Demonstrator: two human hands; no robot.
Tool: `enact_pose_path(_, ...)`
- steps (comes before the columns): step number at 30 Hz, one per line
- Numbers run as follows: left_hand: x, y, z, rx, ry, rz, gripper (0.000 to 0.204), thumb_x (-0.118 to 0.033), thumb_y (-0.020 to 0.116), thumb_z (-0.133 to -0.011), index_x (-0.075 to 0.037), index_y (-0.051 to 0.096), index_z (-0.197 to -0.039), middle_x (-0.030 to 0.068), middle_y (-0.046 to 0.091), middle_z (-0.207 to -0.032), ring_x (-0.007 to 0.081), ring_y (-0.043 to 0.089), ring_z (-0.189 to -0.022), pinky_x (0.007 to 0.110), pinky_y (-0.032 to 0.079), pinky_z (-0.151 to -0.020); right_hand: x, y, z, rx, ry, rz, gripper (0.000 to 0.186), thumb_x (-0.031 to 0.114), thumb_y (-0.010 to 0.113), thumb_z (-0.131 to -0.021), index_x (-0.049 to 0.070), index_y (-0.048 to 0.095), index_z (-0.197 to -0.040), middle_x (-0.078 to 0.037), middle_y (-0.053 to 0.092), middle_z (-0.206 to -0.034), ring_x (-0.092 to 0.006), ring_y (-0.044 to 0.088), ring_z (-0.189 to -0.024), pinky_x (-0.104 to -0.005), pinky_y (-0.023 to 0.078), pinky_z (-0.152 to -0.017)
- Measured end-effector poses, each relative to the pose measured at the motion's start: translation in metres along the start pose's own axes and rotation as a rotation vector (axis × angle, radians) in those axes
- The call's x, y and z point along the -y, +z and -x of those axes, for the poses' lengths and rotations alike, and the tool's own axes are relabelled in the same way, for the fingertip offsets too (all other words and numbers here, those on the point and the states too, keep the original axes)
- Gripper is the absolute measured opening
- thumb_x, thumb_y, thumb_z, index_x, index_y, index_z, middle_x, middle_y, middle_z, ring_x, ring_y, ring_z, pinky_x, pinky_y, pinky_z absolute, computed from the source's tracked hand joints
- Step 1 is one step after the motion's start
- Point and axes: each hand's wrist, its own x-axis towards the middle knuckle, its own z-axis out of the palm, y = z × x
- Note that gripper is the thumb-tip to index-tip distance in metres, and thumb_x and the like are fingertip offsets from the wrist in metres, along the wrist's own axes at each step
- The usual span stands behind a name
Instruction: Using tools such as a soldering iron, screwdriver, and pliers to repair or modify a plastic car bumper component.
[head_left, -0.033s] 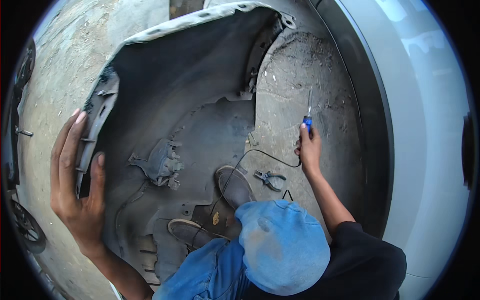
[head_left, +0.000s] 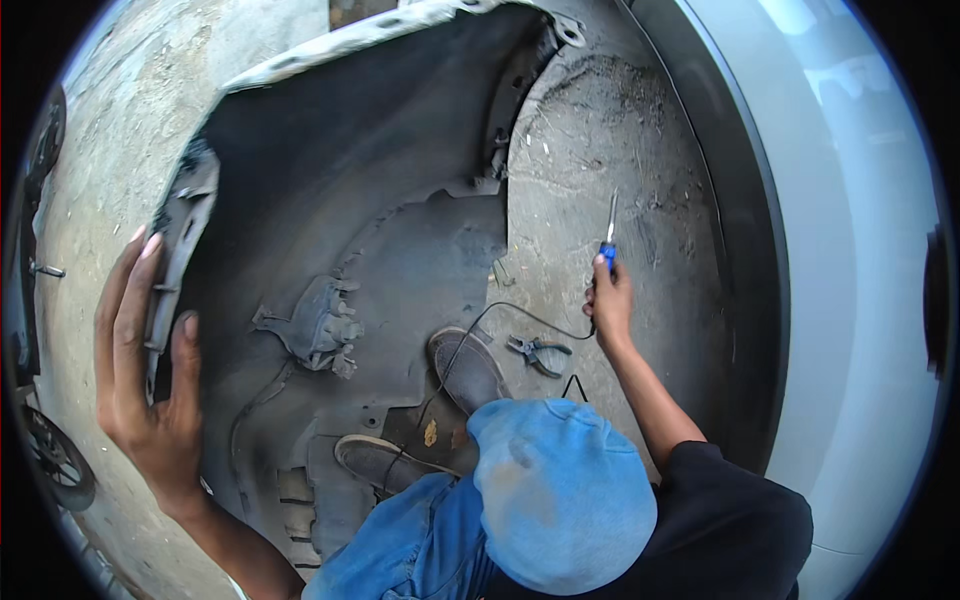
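Note:
My left hand (head_left: 150,370) grips the left edge of a large dark moulded panel (head_left: 340,120), its fingers outside the rim and its thumb inside. My right hand (head_left: 610,305) is closed round a blue-handled tool (head_left: 606,256) with a long metal tip and a black cord (head_left: 530,315), held over the concrete at the right of the panel. A pair of pliers (head_left: 540,355) lies below that hand. A dusty fitting (head_left: 320,325) with connectors and a wire sits on the inner face of the panel.
My grey shoes (head_left: 460,370) and blue-clad legs (head_left: 400,535) are in the lower middle. A pale grey curved vehicle body panel (head_left: 830,260) with a dark lower band runs down the right side. A black wheel (head_left: 60,455) and other dark parts stand at the far left on the concrete (head_left: 110,190).
My left hand and the dark panel's left edge have shifted slightly left. My right hand and its tool have moved a little left and down.

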Motion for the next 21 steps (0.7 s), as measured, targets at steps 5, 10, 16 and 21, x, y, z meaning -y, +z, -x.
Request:
enact_pose_path(5,0.013,0.000,0.016,0.068,-0.004,-0.197,0.045,-0.002,0.068,-0.103,0.005,0.062,-0.147,0.0190,0.068,-0.146,0.0354,0.065,-0.135,0.047,0.053,-0.112,-0.149,-0.018,-0.015,-0.098,0.277,0.146,0.041,0.042,0.066,-0.107,0.002,0.063,-0.114,-0.009,0.061,-0.080,-0.0212,0.063,-0.062,-0.0390,0.052,-0.050)
enact_pose_path(10,0.020,-0.011,0.027,0.098,-0.015,-0.355,0.044,-0.006,0.068,-0.105,0.004,0.061,-0.148,0.0193,0.066,-0.147,0.0359,0.065,-0.136,0.050,0.054,-0.115,-0.153,-0.010,-0.001,-0.148,-0.011,0.539,0.042,0.036,0.065,-0.107,-0.004,0.063,-0.119,-0.022,0.071,-0.099,-0.0458,0.066,-0.095,-0.0530,0.050,-0.093)
enact_pose_path(16,0.017,-0.008,0.027,0.077,-0.096,-0.298,0.045,-0.007,0.067,-0.106,0.004,0.059,-0.149,0.0191,0.064,-0.150,0.0364,0.063,-0.137,0.050,0.053,-0.116,-0.147,-0.010,-0.034,-0.096,-0.277,0.612,0.041,0.031,0.066,-0.107,-0.002,0.062,-0.131,-0.025,0.062,-0.121,-0.0420,0.063,-0.111,-0.0484,0.049,-0.099)
enact_pose_path(21,0.011,-0.015,0.016,0.156,-0.042,-0.340,0.047,-0.009,0.067,-0.106,0.004,0.058,-0.151,0.0204,0.064,-0.150,0.0388,0.061,-0.140,0.050,0.049,-0.117,-0.147,-0.017,-0.032,-0.112,-0.412,0.685,0.043,0.017,0.073,-0.101,0.001,0.060,-0.138,-0.019,0.057,-0.121,-0.0349,0.060,-0.110,-0.0464,0.050,-0.098)
